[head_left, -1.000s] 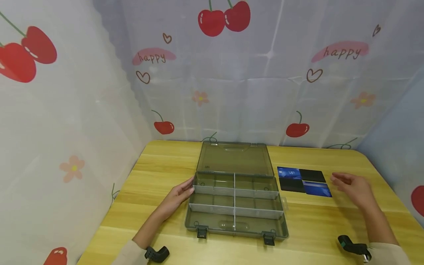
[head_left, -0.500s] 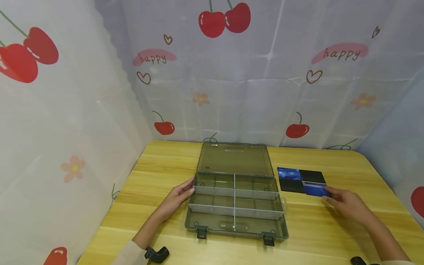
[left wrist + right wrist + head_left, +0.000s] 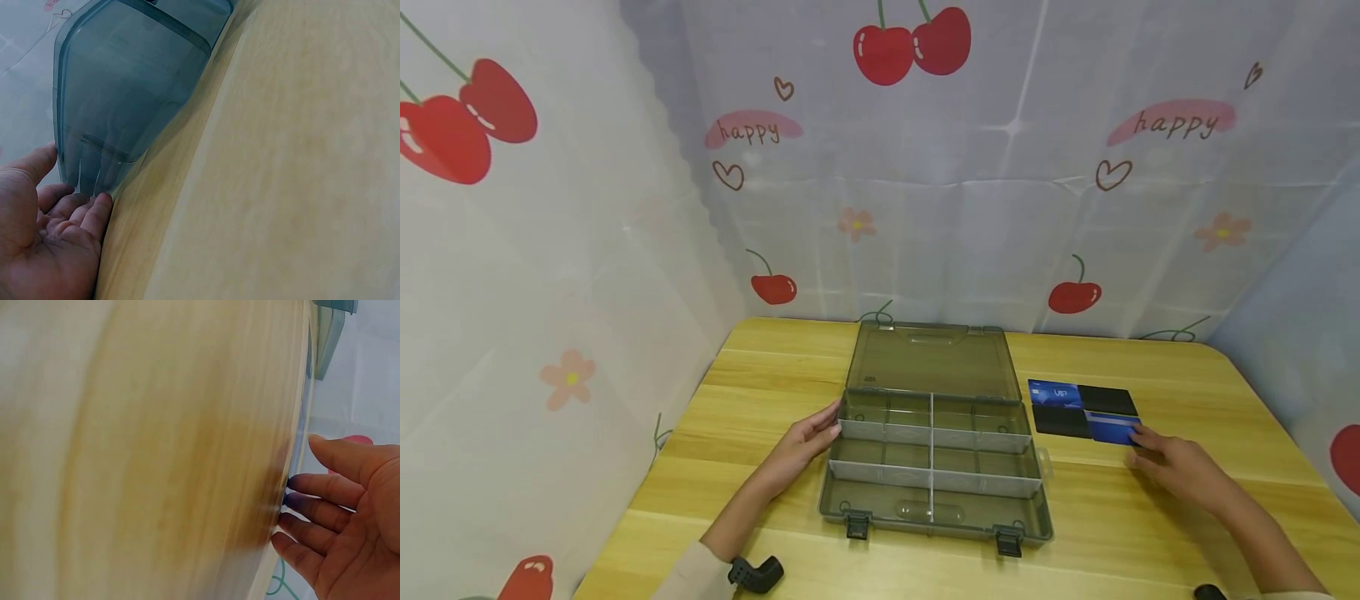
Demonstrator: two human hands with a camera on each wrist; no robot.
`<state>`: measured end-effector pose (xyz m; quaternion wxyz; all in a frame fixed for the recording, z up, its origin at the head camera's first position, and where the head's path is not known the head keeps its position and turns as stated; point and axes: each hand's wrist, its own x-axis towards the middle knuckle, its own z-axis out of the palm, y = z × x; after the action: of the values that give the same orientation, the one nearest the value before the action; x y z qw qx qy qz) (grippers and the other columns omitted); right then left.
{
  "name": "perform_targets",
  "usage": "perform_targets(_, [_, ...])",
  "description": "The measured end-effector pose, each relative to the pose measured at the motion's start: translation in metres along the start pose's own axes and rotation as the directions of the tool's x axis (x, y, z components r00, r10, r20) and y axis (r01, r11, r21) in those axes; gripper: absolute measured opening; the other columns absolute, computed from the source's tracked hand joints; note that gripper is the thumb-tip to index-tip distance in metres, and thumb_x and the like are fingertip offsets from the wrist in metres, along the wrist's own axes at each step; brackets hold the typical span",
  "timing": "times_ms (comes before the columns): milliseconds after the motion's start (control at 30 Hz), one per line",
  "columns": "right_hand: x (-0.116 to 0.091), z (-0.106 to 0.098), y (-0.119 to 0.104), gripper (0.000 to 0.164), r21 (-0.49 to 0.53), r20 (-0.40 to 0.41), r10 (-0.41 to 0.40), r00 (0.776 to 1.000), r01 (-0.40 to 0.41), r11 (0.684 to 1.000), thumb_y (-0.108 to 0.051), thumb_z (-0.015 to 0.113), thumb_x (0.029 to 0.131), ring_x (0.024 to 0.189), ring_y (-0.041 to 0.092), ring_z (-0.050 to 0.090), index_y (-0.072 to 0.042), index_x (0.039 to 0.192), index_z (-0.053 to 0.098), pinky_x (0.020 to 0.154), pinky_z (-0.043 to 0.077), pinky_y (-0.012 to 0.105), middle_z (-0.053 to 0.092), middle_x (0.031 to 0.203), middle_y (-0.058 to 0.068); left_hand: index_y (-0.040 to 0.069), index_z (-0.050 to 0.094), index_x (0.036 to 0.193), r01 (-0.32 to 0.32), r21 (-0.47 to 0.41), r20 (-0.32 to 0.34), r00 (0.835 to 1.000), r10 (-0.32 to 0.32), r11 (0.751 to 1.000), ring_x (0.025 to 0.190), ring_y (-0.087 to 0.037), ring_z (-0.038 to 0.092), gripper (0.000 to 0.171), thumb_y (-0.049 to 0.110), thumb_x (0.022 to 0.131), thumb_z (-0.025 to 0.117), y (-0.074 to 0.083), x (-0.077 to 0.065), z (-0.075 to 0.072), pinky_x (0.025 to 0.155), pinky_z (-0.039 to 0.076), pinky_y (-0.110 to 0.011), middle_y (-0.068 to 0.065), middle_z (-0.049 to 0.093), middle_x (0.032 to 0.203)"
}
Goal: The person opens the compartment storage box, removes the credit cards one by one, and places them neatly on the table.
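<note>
A smoky, see-through compartment box stands on the table with its lid folded back. My left hand touches the box's left side; in the left wrist view its thumb and fingertips meet the side wall. To the right of the box, cards lie flat, edge to edge: a blue VIP card, a black card beside it, another black card and a blue card in front. My right hand touches the front blue card's right end, fingers extended in the right wrist view.
White dividers split the box into several compartments. Two dark latches hang from its front edge. Patterned curtains surround the wooden table at the back and sides.
My right hand has come from the right of the cards, toward the front, onto the front blue card's end. The left hand and the box have stayed put.
</note>
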<state>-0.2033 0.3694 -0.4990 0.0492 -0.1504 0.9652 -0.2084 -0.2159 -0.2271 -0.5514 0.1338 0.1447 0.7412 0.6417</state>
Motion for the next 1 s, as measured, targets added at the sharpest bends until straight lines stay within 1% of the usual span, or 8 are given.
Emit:
perform_targets(233, [0.001,-0.003,-0.001,0.061,0.000,0.005,0.002,1.000,-0.002,1.000,-0.026,0.068,0.098,0.122,0.064,0.045,0.021,0.133,0.052,0.094,0.043,0.072,0.041,0.141,0.044,0.013,0.028,0.161,-0.007,0.004,-0.001,1.000,0.007,1.000,0.151,-0.026,0.026,0.065,0.035,0.106,0.055,0.003,0.003,0.000,0.116,0.034,-0.036,-0.005,0.022,0.167])
perform_targets(433, [0.001,-0.007,0.001,0.058,-0.011,0.010,-0.003,1.000,0.003,1.000,-0.024,0.068,0.099,0.119,0.064,0.048,0.021,0.132,0.053,0.092,0.045,0.071,0.043,0.138,0.045,0.015,0.028,0.162,0.013,-0.010,0.002,1.000,-0.013,1.000,0.151,-0.025,0.025,0.065,0.035,0.106,0.055,0.004,0.004,0.001,0.117,0.033,-0.038,-0.004,0.022,0.167])
perform_targets(533, [0.001,-0.008,0.001,0.057,-0.019,0.013,-0.003,1.000,0.003,1.000,-0.024,0.069,0.098,0.118,0.064,0.049,0.020,0.132,0.055,0.092,0.046,0.070,0.044,0.137,0.046,0.014,0.026,0.162,0.014,-0.016,0.008,1.000,-0.014,1.000,0.152,-0.027,0.024,0.065,0.033,0.107,0.054,0.004,0.003,0.002,0.117,0.033,-0.040,-0.006,0.020,0.167])
perform_targets(633, [0.001,-0.008,0.000,0.058,-0.012,0.018,-0.011,1.000,0.011,1.000,-0.026,0.069,0.098,0.119,0.064,0.047,0.019,0.131,0.056,0.093,0.045,0.071,0.043,0.138,0.046,0.012,0.026,0.162,0.015,-0.022,0.000,1.000,-0.015,1.000,0.151,-0.028,0.024,0.064,0.032,0.107,0.054,0.004,0.001,0.002,0.117,0.033,-0.039,-0.007,0.020,0.167])
perform_targets(800, [-0.001,-0.009,-0.002,0.051,0.008,-0.026,-0.039,0.999,0.039,0.999,-0.024,0.067,0.100,0.117,0.063,0.051,0.016,0.129,0.060,0.090,0.047,0.070,0.046,0.136,0.046,0.010,0.027,0.162,0.020,-0.069,-0.009,1.000,-0.020,0.997,0.152,-0.029,0.022,0.064,0.031,0.108,0.053,0.006,0.001,0.002,0.118,0.031,-0.042,-0.008,0.019,0.168])
perform_targets(867, [-0.003,-0.011,-0.003,0.047,0.009,-0.041,-0.045,0.998,0.045,0.999,-0.023,0.066,0.101,0.114,0.061,0.054,0.014,0.129,0.061,0.087,0.050,0.068,0.049,0.134,0.044,0.010,0.026,0.162,0.029,-0.095,-0.004,1.000,-0.030,0.995,0.152,-0.029,0.021,0.063,0.031,0.108,0.052,0.007,0.000,0.002,0.118,0.030,-0.044,-0.008,0.017,0.168])
perform_targets(1000, [-0.003,-0.015,-0.006,0.046,0.015,-0.043,-0.040,0.998,0.041,0.999,-0.024,0.065,0.101,0.108,0.056,0.060,0.011,0.130,0.062,0.079,0.054,0.063,0.054,0.132,0.040,0.009,0.027,0.161,0.058,-0.143,-0.005,0.998,-0.059,0.988,0.152,-0.028,0.020,0.061,0.029,0.109,0.050,0.010,-0.001,0.001,0.119,0.029,-0.046,-0.008,0.016,0.169])
